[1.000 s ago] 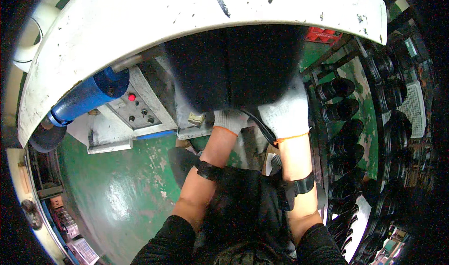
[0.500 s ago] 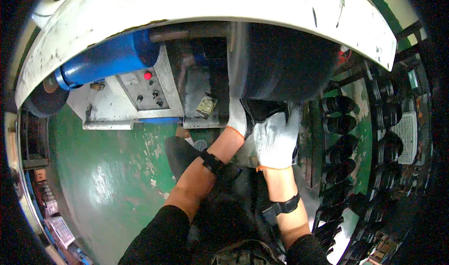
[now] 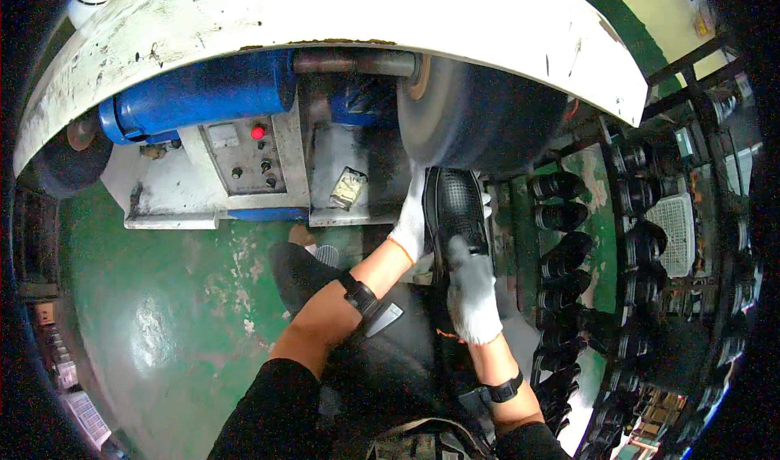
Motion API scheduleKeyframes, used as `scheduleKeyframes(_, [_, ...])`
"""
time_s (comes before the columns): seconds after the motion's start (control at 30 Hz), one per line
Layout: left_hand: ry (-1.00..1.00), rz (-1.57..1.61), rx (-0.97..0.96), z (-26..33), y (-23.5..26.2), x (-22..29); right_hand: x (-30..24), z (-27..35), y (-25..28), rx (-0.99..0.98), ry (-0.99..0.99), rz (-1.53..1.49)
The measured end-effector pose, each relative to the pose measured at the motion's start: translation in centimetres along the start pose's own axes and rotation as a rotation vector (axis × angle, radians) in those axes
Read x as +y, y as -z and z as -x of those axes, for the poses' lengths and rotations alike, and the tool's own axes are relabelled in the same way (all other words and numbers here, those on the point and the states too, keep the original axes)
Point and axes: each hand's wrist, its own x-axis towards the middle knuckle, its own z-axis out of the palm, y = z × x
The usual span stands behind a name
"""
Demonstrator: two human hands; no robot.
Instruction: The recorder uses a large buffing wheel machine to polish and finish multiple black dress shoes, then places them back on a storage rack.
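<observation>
I hold a black perforated shoe (image 3: 455, 208) with both gloved hands just below a large dark spinning wheel (image 3: 479, 119) of a polishing machine. My left hand (image 3: 410, 224), in a white glove, grips the shoe's left side near the toe end. The shoe's lower part sits in my right hand (image 3: 473, 289), also in a white glove. The shoe's tip is close to the wheel's rim; whether it touches cannot be told.
The machine has a white curved hood (image 3: 325, 13), a blue motor (image 3: 203, 95) and a grey control panel (image 3: 252, 155) with a red button. A rack with several black shoes (image 3: 569, 249) stands to the right. Green floor (image 3: 162, 314) lies to the left.
My view has shifted so the wheel and motor show more fully. Both hands have lowered from under the wheel, and the black shoe is now visible, turned sole-side away.
</observation>
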Motion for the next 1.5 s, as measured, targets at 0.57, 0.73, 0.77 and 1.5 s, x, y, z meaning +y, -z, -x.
scheduleKeyframes(0.57, [0.361,-0.426,0.192,1.5,3.3,-5.9,-6.3,14.1,17.6,0.397,0.343,0.415])
scheduleKeyframes(0.73, [0.340,-0.552,0.225,1.9,4.1,-4.3,-8.0,10.7,28.3,0.773,0.522,0.792])
scheduleKeyframes(0.77, [0.340,-0.553,0.221,2.0,4.2,-4.0,-8.5,9.4,30.9,0.831,0.497,0.859])
scheduleKeyframes(1.5, [0.268,-0.667,0.450,0.1,8.6,-3.0,-5.8,-17.5,52.2,0.881,-0.102,0.944])
